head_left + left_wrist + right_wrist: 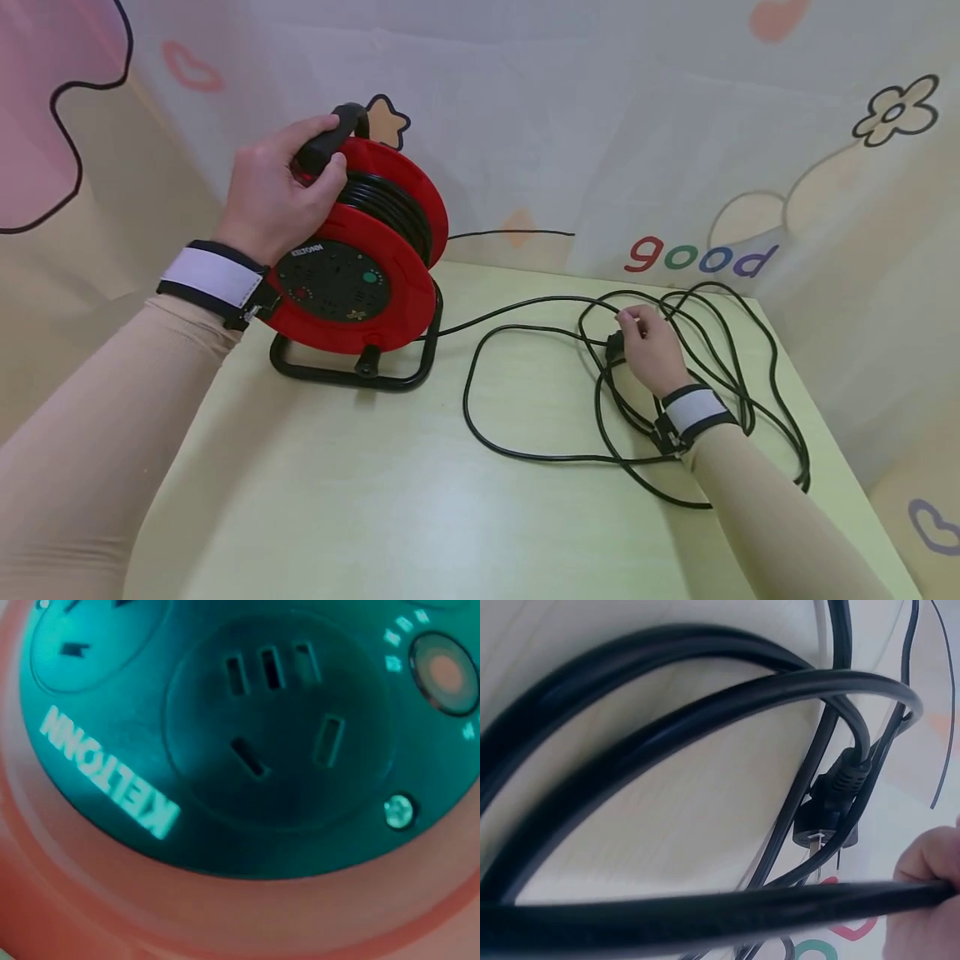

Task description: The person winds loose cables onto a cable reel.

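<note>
A red cable reel [412,296] with black cable wound between its discs stands at the back left of the table. My left hand [266,187] grips its black top handle [321,152]. The left wrist view is filled by the reel's socket panel [277,795], lettered KELTONN. Over the loose coils on the right, my right hand [654,354] pinches the black cable [705,919] between thumb and fingers. A black plug [829,814] with metal pins lies among the loops, just left of that hand in the head view.
Under the reel is a black tubular stand [322,374], and a small black knob [367,361] sticks out of the front disc. Cable runs from the reel to tangled loops near the right edge of the pale table [390,508]. A printed curtain [510,125] hangs behind.
</note>
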{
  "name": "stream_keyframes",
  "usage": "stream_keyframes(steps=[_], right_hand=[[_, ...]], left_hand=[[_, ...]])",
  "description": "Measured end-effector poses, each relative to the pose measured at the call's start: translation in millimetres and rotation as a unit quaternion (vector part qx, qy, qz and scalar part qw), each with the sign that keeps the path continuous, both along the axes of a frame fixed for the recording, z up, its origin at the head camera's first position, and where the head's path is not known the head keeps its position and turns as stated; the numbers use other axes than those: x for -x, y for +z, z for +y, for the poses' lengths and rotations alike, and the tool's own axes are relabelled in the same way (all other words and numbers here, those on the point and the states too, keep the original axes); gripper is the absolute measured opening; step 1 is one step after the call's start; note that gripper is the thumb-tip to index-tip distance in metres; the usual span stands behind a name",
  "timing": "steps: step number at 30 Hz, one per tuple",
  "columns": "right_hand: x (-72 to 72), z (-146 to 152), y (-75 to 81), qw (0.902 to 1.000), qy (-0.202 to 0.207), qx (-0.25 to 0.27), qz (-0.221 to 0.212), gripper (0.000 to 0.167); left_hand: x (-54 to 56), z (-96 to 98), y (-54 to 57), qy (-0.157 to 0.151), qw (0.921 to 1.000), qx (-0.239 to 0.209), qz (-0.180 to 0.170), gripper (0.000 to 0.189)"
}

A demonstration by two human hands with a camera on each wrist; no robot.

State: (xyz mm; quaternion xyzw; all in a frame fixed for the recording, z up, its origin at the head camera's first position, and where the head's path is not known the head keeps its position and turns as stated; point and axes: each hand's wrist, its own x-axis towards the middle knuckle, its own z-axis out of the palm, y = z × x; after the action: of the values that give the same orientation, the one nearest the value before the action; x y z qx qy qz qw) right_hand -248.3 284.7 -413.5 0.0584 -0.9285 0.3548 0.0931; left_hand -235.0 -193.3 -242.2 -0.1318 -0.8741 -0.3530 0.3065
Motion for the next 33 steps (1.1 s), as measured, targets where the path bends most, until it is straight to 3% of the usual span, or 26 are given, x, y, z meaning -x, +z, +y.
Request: stream_keyframes(steps=[8, 16, 22, 25, 28, 33], right_hand=[[-3.0, 1.3, 3.7, 1.0, -0.003, -0.005, 0.005, 0.041], [-5.3, 1.1, 7.0, 1.0, -0.005, -0.002, 0.007, 0.042], [-4.8, 0.6, 4.7, 0.9999, -0.007, 0.006, 0.004, 0.042], [-4.8, 0.2, 2.4, 0.9999, -0.007, 0.011, 0.006, 0.041], [-5.4, -0.7, 0.0, 0.9998, -0.011, 0.017, 0.005, 0.041], [-6.9, -3.8, -5.4, 0.9998, -0.002, 0.012, -0.013, 0.043]], left_hand=[[-11.1, 16.6, 6.2, 0.012, 0.9996, 0.009, -0.023, 0.048], [-14.1, 20.2, 4.1, -0.012, 0.9999, 0.005, -0.009, 0.048], [-16.9, 17.5, 0.5, -0.035, 0.9987, -0.005, -0.036, 0.051], [-26.9, 15.8, -2.9, -0.037, 0.9985, -0.023, -0.033, 0.051], [-43.8, 14.2, -11.7, -0.026, 0.9983, -0.052, 0.011, 0.047], [-75.8, 10.3, -42.9, 0.001, 0.989, -0.12, 0.086, 0.035]])
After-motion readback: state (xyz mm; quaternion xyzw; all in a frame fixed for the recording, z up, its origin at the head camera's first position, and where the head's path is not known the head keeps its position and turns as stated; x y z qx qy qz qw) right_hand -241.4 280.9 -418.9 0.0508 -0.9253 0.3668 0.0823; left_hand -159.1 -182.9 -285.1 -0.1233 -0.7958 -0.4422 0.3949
